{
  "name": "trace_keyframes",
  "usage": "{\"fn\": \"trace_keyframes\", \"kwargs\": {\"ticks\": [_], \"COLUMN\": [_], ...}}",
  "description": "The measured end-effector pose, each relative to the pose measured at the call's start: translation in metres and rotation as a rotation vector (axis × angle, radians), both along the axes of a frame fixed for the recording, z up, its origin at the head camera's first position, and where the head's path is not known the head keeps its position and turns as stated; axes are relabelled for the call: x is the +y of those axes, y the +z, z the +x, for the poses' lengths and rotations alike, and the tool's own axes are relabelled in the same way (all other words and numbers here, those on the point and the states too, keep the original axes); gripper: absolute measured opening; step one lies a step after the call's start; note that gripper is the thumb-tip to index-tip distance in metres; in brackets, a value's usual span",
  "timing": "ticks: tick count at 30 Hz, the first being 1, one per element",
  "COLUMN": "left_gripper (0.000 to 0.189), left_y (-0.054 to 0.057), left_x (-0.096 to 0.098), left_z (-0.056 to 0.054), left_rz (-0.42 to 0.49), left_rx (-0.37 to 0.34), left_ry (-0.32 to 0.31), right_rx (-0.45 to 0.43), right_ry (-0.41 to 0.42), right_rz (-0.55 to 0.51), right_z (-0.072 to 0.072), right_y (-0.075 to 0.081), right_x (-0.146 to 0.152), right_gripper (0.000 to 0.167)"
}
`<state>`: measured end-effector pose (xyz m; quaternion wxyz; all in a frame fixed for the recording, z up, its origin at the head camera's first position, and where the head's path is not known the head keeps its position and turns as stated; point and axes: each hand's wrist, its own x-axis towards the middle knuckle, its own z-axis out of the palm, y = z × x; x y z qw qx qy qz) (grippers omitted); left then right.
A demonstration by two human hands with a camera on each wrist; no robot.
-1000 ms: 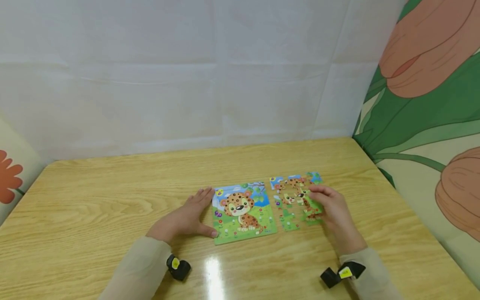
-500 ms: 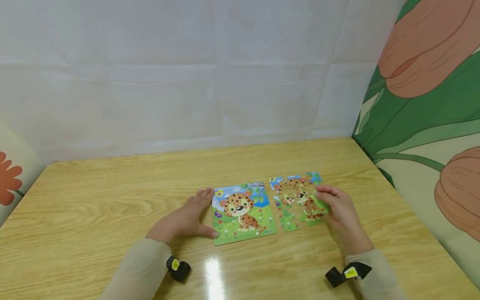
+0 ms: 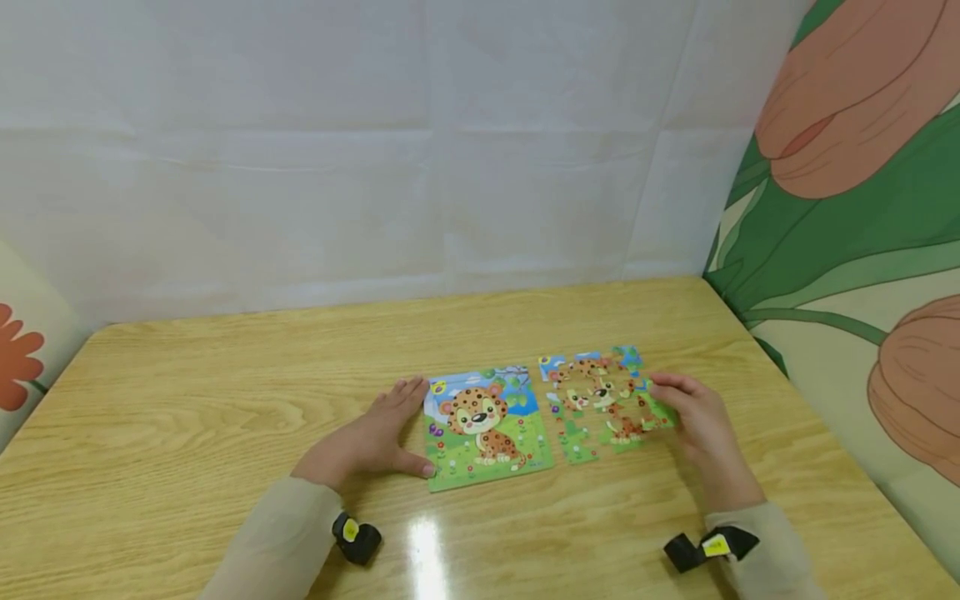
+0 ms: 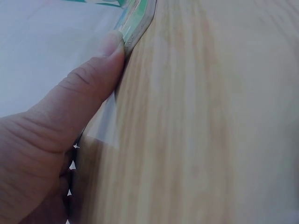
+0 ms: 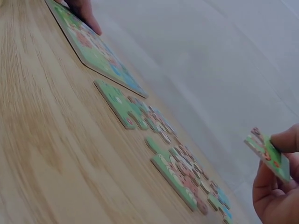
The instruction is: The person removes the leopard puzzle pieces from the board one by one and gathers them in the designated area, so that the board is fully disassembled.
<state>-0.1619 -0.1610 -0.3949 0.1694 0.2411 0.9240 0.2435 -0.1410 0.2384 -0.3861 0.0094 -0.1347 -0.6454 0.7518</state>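
In the head view my left hand (image 3: 375, 433) rests at the left edge of a square board (image 3: 487, 479) printed with a spotted leopard cub, fingers extended. Its thumb touches the board's near corner, as the left wrist view also shows. My right hand (image 3: 701, 433) pinches a green puzzle piece (image 5: 267, 156) with red and brown markings between thumb and fingers. In the right wrist view this piece is held tilted, apart from the other pieces. Just left of the right hand lie loosely arranged puzzle pieces (image 3: 577, 450) with the same leopard picture, gaps showing between them.
The wooden table (image 3: 225, 375) reaches back to a white cloth (image 3: 300, 167). A wall with painted tulips (image 3: 847, 125) borders the right side. Black cameras with yellow labels sit on both wrists.
My right hand has drawn to the right with the puzzle piece, away from the other pieces, uncovering more of them. My left hand and the board have stayed put.
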Motion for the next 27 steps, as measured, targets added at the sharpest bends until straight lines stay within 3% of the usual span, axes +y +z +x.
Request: {"fn": "trace_keyframes", "kwargs": {"ticks": [11,16,20,27], "left_gripper": [0.119,0.119,0.12,0.118], "left_y": [0.0,-0.002,-0.003,-0.004], "left_x": [0.0,0.0,-0.001,-0.001], "left_z": [0.0,0.0,0.0,-0.001], "left_rz": [0.006,0.007,0.001,-0.011], "left_rx": [0.002,-0.008,-0.003,0.012], "left_ry": [-0.003,0.003,0.002,-0.002], "right_rx": [-0.02,-0.066,-0.087,-0.106], "right_ry": [0.004,0.017,0.036,0.015], "right_rz": [0.089,0.253,0.394,0.368], "right_z": [0.0,0.0,-0.001,-0.004], "right_y": [-0.005,-0.009,-0.013,-0.02], "right_x": [0.017,0.022,0.023,0.02], "right_gripper": [0.02,0.011,0.022,0.027]}}
